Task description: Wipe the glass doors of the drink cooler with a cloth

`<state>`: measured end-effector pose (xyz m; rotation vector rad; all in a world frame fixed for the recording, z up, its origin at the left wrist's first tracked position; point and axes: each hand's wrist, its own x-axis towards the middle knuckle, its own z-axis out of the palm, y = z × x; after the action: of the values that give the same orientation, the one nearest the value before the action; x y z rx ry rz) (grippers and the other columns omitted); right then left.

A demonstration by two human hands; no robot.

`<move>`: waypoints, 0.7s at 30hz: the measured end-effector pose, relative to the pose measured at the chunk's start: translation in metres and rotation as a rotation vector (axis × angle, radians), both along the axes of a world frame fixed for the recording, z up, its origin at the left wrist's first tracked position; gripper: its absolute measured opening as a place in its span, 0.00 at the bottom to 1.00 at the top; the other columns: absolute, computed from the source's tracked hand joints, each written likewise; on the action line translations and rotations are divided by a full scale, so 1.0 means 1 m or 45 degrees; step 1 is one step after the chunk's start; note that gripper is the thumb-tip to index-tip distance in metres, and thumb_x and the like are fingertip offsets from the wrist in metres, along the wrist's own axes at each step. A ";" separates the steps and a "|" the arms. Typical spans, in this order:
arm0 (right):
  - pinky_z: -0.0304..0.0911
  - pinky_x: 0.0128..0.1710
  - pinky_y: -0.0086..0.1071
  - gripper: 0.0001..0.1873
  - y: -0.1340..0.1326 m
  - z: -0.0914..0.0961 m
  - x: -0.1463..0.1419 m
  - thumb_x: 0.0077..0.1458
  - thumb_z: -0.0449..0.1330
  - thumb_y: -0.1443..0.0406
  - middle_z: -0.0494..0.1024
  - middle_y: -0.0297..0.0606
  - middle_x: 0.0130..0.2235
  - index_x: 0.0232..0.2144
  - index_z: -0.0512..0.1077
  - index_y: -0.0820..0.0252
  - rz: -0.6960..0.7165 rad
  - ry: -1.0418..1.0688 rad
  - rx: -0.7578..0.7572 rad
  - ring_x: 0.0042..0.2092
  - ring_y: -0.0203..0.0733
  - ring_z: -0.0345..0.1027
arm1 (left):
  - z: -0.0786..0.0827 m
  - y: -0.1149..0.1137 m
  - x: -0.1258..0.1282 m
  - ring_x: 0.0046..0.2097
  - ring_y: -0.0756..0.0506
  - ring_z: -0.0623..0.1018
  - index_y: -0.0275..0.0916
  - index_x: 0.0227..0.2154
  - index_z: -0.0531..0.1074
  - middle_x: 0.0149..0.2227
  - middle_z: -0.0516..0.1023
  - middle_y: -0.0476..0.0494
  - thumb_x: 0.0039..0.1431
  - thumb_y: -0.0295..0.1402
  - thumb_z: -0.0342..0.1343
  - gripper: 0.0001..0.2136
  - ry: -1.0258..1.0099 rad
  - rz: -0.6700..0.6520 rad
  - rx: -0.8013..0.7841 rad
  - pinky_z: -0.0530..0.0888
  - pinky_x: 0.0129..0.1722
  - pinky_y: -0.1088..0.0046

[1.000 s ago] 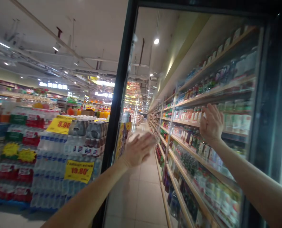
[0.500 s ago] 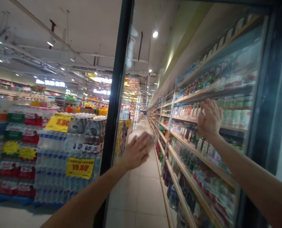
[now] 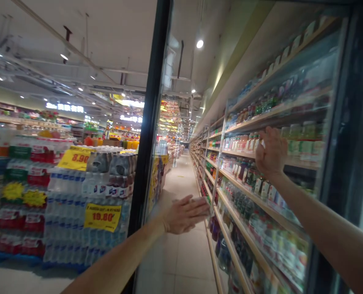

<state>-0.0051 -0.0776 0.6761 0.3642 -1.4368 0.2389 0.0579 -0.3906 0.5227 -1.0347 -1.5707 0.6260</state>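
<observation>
A tall glass door [image 3: 181, 261] in a dark frame stands in front of me. My left hand [image 3: 185, 214] lies against the glass with its fingers stretched out flat to the right. A thin pale cloth [image 3: 211, 206] seems to show past its fingertips, mostly covered by the hand. Higher and to the right, my right hand [image 3: 271, 151] is raised to the glass, its fingers bent but slightly apart. I see nothing held in it. Shelves of drink bottles [image 3: 300, 139] show through or reflected in the glass.
The door's dark left frame bar [image 3: 147, 122] runs from top to bottom. Left of it stand stacked packs of bottled water [image 3: 65, 212] with yellow price signs [image 3: 102, 217]. A tiled aisle [image 3: 184, 175] runs back beside long wooden shelves [image 3: 248, 200]. A dark frame edge [image 3: 334, 155] is at right.
My left hand has slid down and slightly to the right over the glass, and its fingers now point more to the right. My right hand has barely moved.
</observation>
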 end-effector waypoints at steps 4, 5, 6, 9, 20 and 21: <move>0.49 0.59 0.54 0.24 0.000 0.000 0.002 0.55 0.46 0.63 0.65 0.46 0.59 0.53 0.67 0.59 0.009 -0.012 -0.012 0.62 0.53 0.54 | 0.031 -0.001 -0.003 0.68 0.43 0.44 0.41 0.59 0.58 0.64 0.56 0.41 0.62 0.38 0.45 0.23 0.094 0.171 0.769 0.42 0.65 0.56; 0.49 0.59 0.55 0.24 0.000 0.000 0.003 0.55 0.46 0.63 0.65 0.46 0.59 0.53 0.67 0.59 0.016 -0.013 -0.014 0.62 0.53 0.54 | 0.038 0.000 -0.003 0.68 0.41 0.44 0.39 0.59 0.58 0.65 0.55 0.38 0.62 0.37 0.45 0.23 0.113 0.203 0.939 0.44 0.64 0.54; 0.49 0.59 0.55 0.24 0.000 0.000 0.003 0.56 0.46 0.63 0.65 0.46 0.59 0.53 0.67 0.59 0.023 -0.011 -0.012 0.62 0.53 0.54 | 0.042 0.001 -0.004 0.68 0.40 0.44 0.38 0.59 0.58 0.65 0.54 0.36 0.62 0.37 0.45 0.23 0.118 0.215 1.002 0.46 0.64 0.53; 0.49 0.60 0.54 0.24 0.001 0.000 0.003 0.56 0.46 0.63 0.65 0.46 0.59 0.53 0.67 0.60 0.030 -0.010 -0.004 0.62 0.52 0.54 | 0.047 0.000 -0.002 0.67 0.42 0.46 0.42 0.60 0.56 0.65 0.55 0.42 0.61 0.39 0.45 0.24 0.062 0.119 0.523 0.46 0.65 0.57; 0.50 0.60 0.50 0.24 0.002 0.001 0.002 0.56 0.45 0.62 0.66 0.47 0.58 0.51 0.68 0.62 -0.027 0.019 -0.011 0.62 0.50 0.55 | 0.057 0.018 -0.003 0.68 0.42 0.46 0.40 0.60 0.57 0.65 0.54 0.41 0.62 0.39 0.44 0.24 0.012 0.108 0.402 0.47 0.65 0.57; 0.50 0.60 0.50 0.24 0.003 0.000 0.002 0.56 0.45 0.62 0.66 0.48 0.58 0.52 0.68 0.63 -0.020 0.019 -0.008 0.62 0.50 0.55 | 0.054 0.029 -0.004 0.68 0.43 0.47 0.42 0.60 0.57 0.65 0.54 0.44 0.62 0.39 0.43 0.24 -0.026 0.076 0.216 0.46 0.65 0.58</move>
<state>-0.0027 -0.0749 0.6766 0.3488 -1.4231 0.2279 0.0537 -0.3614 0.5771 -0.8725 -1.6476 0.5140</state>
